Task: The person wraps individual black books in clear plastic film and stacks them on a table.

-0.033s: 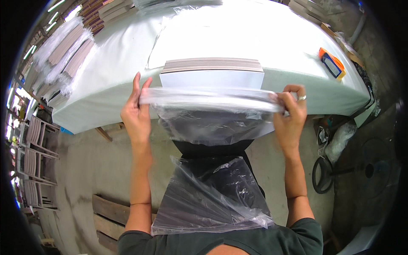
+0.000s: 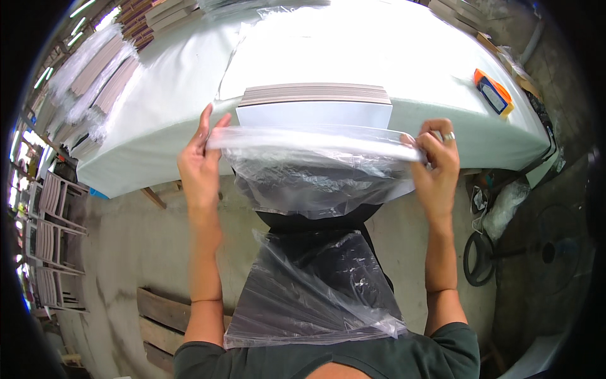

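A clear plastic bag (image 2: 303, 180) is stretched between my two hands at the table's front edge, its upper edge blurred white. My left hand (image 2: 205, 155) pinches the bag's left corner, with a finger or two pointing up. At the opposite corner my right hand (image 2: 435, 155), with a ring on one finger, is closed on the plastic. Just beyond the bag's upper edge lies a stack of flat boards (image 2: 315, 95), grey at the edges, with a white face (image 2: 309, 116) toward me. The bag hides the lower part of that face. More clear plastic sheeting (image 2: 315, 290) lies over my lap.
The table (image 2: 170, 82) has a pale cloth. An orange and blue object (image 2: 493, 95) sits at its right end. Plastic-wrapped board stacks (image 2: 95, 82) stand far left. White chairs (image 2: 57, 234) and a wooden pallet (image 2: 161, 322) are on the left; a dark fan (image 2: 546, 252) is at right.
The bag's upper edge has shifted slightly, its left end rising a little. Both hands have moved only slightly and keep their hold on the bag.
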`<action>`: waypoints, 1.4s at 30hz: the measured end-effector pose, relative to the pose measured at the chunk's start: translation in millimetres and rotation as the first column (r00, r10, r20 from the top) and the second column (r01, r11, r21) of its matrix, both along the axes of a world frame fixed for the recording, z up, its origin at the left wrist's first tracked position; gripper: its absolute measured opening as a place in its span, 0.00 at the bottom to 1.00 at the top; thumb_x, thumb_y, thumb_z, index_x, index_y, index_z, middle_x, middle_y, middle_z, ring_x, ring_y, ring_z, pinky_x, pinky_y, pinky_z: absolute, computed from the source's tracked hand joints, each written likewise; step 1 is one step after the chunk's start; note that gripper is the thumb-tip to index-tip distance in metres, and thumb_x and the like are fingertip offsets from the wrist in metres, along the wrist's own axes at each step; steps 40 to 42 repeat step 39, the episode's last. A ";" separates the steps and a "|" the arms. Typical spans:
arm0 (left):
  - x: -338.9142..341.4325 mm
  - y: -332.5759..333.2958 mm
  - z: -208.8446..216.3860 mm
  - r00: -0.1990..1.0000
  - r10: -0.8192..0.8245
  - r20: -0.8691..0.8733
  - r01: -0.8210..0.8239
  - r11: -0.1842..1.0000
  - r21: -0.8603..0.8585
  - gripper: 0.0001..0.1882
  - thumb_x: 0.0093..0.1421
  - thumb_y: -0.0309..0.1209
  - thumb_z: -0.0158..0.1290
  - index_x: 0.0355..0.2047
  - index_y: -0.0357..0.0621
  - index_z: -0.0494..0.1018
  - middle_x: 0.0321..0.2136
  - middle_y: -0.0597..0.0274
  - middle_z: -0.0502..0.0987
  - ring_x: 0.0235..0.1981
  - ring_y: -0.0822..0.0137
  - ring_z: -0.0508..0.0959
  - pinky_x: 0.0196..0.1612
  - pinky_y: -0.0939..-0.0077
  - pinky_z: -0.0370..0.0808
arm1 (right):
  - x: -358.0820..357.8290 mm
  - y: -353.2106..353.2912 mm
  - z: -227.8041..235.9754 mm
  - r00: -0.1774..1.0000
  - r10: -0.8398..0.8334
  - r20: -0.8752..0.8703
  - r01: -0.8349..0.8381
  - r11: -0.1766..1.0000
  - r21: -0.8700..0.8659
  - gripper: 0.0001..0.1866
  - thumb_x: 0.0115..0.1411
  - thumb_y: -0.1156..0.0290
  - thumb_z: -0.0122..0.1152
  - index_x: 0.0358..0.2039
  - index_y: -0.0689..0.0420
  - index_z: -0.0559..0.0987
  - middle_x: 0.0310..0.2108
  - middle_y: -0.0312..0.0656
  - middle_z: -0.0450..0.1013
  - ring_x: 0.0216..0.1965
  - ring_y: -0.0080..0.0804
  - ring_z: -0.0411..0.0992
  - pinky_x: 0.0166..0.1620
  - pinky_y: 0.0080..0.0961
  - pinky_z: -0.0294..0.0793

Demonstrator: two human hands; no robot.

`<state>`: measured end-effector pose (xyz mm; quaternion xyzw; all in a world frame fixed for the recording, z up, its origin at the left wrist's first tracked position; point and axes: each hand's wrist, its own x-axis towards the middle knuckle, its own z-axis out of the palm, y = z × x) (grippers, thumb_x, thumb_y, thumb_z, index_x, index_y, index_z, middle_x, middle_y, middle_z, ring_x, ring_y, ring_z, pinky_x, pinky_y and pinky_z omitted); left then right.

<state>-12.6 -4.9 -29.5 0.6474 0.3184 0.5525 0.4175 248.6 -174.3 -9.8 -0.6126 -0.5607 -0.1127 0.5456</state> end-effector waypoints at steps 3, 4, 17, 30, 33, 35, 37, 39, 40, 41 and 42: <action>-13.6 9.8 4.9 0.942 -0.313 0.125 0.337 0.872 -0.356 0.20 0.58 0.28 0.46 0.50 0.35 0.67 0.36 0.56 0.78 0.26 0.79 0.74 0.33 0.88 0.71 | 20.0 -3.8 26.6 0.787 0.225 -0.575 -0.492 0.791 -0.364 0.01 0.46 0.83 0.59 0.20 0.67 0.76 0.31 0.38 0.64 0.23 0.21 0.60 0.23 0.18 0.56; -31.5 22.5 -10.7 0.944 -0.306 0.121 0.329 0.875 -0.355 0.20 0.58 0.28 0.46 0.50 0.35 0.67 0.36 0.56 0.78 0.26 0.79 0.74 0.33 0.88 0.71 | 18.2 1.4 23.7 0.639 0.030 -0.769 -0.504 0.771 -0.389 0.03 0.50 0.79 0.57 0.27 0.65 0.76 0.35 0.38 0.68 0.26 0.22 0.65 0.27 0.18 0.62; -56.6 23.8 -177.0 0.865 -0.501 0.005 0.322 0.549 -0.771 0.16 0.52 0.33 0.52 0.38 0.33 0.72 0.35 0.56 0.77 0.35 0.66 0.77 0.44 0.71 0.72 | 63.8 21.9 -139.4 -0.046 -0.131 -0.990 -0.721 0.691 -0.058 0.14 0.48 0.82 0.51 0.37 0.57 0.74 0.37 0.37 0.73 0.41 0.32 0.70 0.42 0.33 0.69; -88.1 -60.6 -365.4 0.961 0.038 -0.275 -0.184 0.828 -0.529 0.16 0.54 0.25 0.51 0.44 0.35 0.73 0.35 0.58 0.78 0.34 0.72 0.75 0.40 0.80 0.70 | 29.6 -40.6 -309.2 0.100 -0.531 -0.841 -0.587 0.651 -0.481 0.11 0.49 0.69 0.65 0.27 0.62 0.76 0.20 0.37 0.71 0.21 0.26 0.67 0.23 0.23 0.66; -91.3 -32.2 -328.6 0.831 0.114 -0.545 -0.232 0.961 -0.153 0.15 0.56 0.26 0.50 0.45 0.46 0.75 0.24 0.61 0.79 0.25 0.76 0.73 0.29 0.77 0.70 | 90.7 -44.3 -301.1 0.592 -0.350 -0.726 -0.224 0.794 -0.565 0.11 0.47 0.67 0.64 0.27 0.61 0.78 0.22 0.38 0.72 0.21 0.26 0.68 0.22 0.24 0.65; -76.1 -7.4 -209.1 0.752 0.268 -0.602 -0.356 0.934 -0.029 0.16 0.57 0.27 0.50 0.48 0.44 0.72 0.26 0.56 0.80 0.22 0.78 0.70 0.26 0.77 0.69 | 113.5 -12.7 -202.7 0.604 -0.356 -0.713 0.055 0.911 -0.408 0.11 0.47 0.68 0.64 0.27 0.62 0.77 0.22 0.36 0.72 0.23 0.23 0.68 0.23 0.22 0.65; -78.8 36.7 -124.0 0.879 0.349 -0.326 -0.265 0.924 0.275 0.18 0.60 0.24 0.47 0.51 0.40 0.69 0.47 0.55 0.73 0.40 0.75 0.75 0.43 0.84 0.68 | 149.6 21.0 -109.9 0.825 -0.053 -0.563 -0.034 0.989 -0.143 0.08 0.48 0.73 0.64 0.23 0.60 0.73 0.20 0.32 0.67 0.25 0.19 0.62 0.28 0.18 0.61; -65.0 47.0 -69.4 0.939 0.302 -0.163 -0.223 0.898 0.379 0.18 0.60 0.23 0.46 0.52 0.42 0.68 0.49 0.52 0.71 0.50 0.70 0.71 0.51 0.83 0.62 | 128.9 52.5 -16.3 0.985 -0.036 -0.166 0.026 0.998 -0.062 0.05 0.51 0.74 0.61 0.25 0.59 0.74 0.21 0.33 0.67 0.24 0.19 0.63 0.31 0.17 0.63; -65.0 47.0 -69.4 0.939 0.302 -0.163 -0.223 0.898 0.379 0.18 0.60 0.23 0.46 0.52 0.42 0.68 0.49 0.52 0.71 0.50 0.70 0.71 0.51 0.83 0.62 | 128.9 52.5 -16.3 0.985 -0.036 -0.166 0.026 0.998 -0.062 0.05 0.51 0.74 0.61 0.25 0.59 0.74 0.21 0.33 0.67 0.24 0.19 0.63 0.31 0.17 0.63; -65.0 47.0 -69.4 0.939 0.302 -0.163 -0.223 0.898 0.379 0.18 0.60 0.23 0.46 0.52 0.42 0.68 0.49 0.52 0.71 0.50 0.70 0.71 0.51 0.83 0.62 | 128.9 52.5 -16.3 0.985 -0.036 -0.166 0.026 0.998 -0.062 0.05 0.51 0.74 0.61 0.25 0.59 0.74 0.21 0.33 0.67 0.24 0.19 0.63 0.31 0.17 0.63; -65.0 47.0 -69.4 0.939 0.302 -0.163 -0.223 0.898 0.379 0.18 0.60 0.23 0.46 0.52 0.42 0.68 0.49 0.52 0.71 0.50 0.70 0.71 0.51 0.83 0.62 | 128.9 52.5 -16.3 0.985 -0.036 -0.166 0.026 0.998 -0.062 0.05 0.51 0.74 0.61 0.25 0.59 0.74 0.21 0.33 0.67 0.24 0.19 0.63 0.31 0.17 0.63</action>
